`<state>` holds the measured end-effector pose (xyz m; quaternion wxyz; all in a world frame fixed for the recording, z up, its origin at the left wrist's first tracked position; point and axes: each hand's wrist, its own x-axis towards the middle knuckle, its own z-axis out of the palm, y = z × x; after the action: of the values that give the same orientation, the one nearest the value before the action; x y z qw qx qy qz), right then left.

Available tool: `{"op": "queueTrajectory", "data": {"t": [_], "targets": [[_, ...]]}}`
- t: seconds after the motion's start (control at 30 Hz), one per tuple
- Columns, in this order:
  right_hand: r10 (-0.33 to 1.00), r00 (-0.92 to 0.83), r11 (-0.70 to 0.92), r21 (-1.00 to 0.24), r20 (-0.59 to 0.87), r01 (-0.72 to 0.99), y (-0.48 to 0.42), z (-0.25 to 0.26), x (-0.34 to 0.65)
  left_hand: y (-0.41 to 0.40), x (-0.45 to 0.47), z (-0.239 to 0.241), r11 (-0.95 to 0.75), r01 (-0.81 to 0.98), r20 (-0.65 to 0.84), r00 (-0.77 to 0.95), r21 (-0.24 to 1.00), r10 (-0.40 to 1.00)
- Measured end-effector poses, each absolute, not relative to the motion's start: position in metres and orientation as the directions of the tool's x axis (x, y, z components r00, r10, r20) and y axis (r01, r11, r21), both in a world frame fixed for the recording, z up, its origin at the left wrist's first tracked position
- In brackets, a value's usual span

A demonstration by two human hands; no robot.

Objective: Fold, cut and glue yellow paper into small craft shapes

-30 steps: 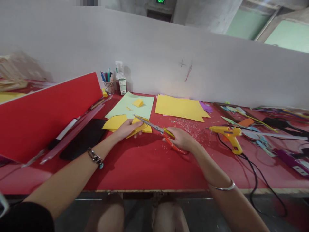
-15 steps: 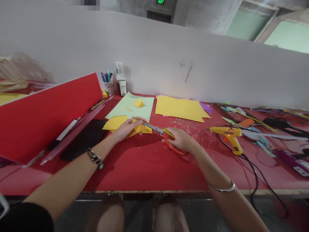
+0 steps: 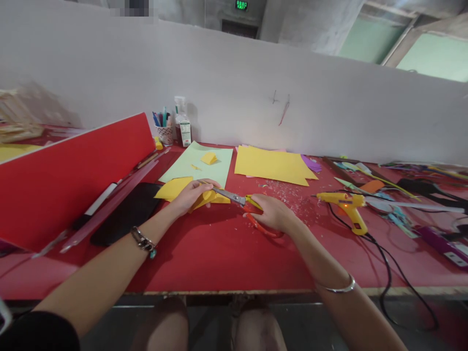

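My right hand point(image 3: 272, 212) is closed around the handles of a pair of scissors point(image 3: 237, 199), one handle yellow and the other red-orange. Their blades point left and reach the piece of yellow paper point(image 3: 205, 197) that my left hand point(image 3: 190, 195) pinches. Part of the blades is hidden behind my left fingers. Beneath and beside my left hand lie more yellow paper pieces point(image 3: 171, 188). Just beyond, a pale green sheet point(image 3: 219, 168) bears a small folded yellow piece point(image 3: 209, 158) and a thin yellow scrap.
A large yellow sheet point(image 3: 274, 164) lies at the back, with small scraps before it. On the right are a yellow glue gun point(image 3: 345, 207) with its cord and a purple power strip point(image 3: 442, 245). A red board point(image 3: 80, 170), black tablet-like slab point(image 3: 126, 214), pen cup point(image 3: 164, 134) and bottle point(image 3: 184, 124) stand left.
The scissor blades look more closed together on the yellow paper, and the handles have drawn closer. Both hands stay in nearly the same place.
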<state>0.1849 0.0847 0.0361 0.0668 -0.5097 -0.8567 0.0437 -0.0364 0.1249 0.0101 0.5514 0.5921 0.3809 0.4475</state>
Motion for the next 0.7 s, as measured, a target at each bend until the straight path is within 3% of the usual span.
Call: {"op": "queueTrajectory", "data": {"t": [0.33,0.57,0.7], "targets": [[0.882,-0.463,0.47,-0.106,0.081,0.876,0.0847,0.0359,0.1847,0.1219,-0.0358,0.0148,-0.101,-0.082,0.12,0.273,0.991,0.954],[0.895,-0.434,0.444,-0.109,0.098,0.89,0.0845,0.0381,0.1857,0.1239,-0.0361,0.0145,-0.143,-0.124,0.157,0.116,0.982,0.981],[0.908,-0.407,0.416,-0.106,0.097,0.903,0.0846,0.0393,0.1856,0.1266,-0.0368,0.015,-0.197,-0.187,0.188,-0.064,0.962,0.98]]}}
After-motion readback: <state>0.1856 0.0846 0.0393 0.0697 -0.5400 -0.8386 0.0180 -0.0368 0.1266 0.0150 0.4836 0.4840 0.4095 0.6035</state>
